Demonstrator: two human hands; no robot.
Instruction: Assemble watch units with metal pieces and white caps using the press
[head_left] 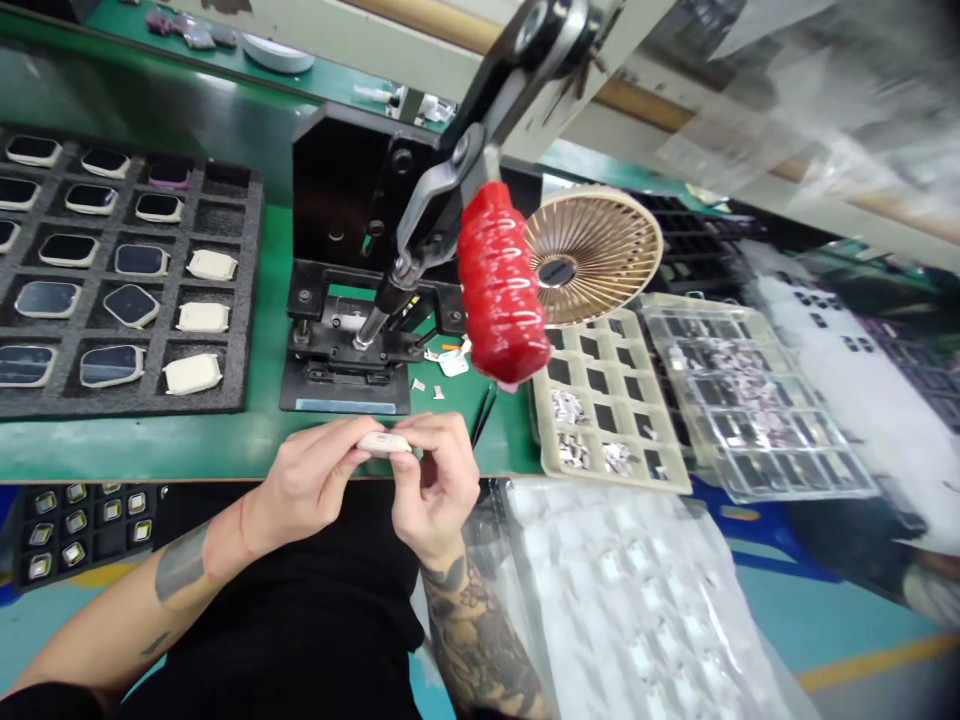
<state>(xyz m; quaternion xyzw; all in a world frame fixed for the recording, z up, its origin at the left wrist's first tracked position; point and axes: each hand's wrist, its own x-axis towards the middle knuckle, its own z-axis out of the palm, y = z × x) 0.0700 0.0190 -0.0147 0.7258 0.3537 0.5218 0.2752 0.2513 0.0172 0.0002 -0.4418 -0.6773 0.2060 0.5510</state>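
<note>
The green table [150, 450] is carrying all the work, and its near edge is passing just beside the hands. At the left on it, a dark foam tray [253, 270] is holding many watches with dark glass [139, 260], and three pale watch bodies [204, 317] are lying in its right column, toward the near right corner. Whether these three are finished or waiting, I am not able to tell. Right of the tray, a black toggle-clamp fixture [345, 190] is standing, its red-wrapped handle [502, 290] rising above; whether it is pressing anything is not showing clearly. Farther right, a cream compartment box [622, 482] is keeping small parts near the table's near edge, and behind it a gold fan [600, 250] is facing the worker.

The left hand [311, 475] and the right hand [439, 480] are pinching one white watch case [384, 443] between thumbs and fingers, over the table's near edge, in front of the fixture. So this piece is lying outside the tray, and the handling of it seems to be in the middle, not completed. Black tweezers [484, 415] are resting beside the right hand, and tiny pale pieces [418, 385] are lying loose by the fixture, apparently not put away yet.
</note>
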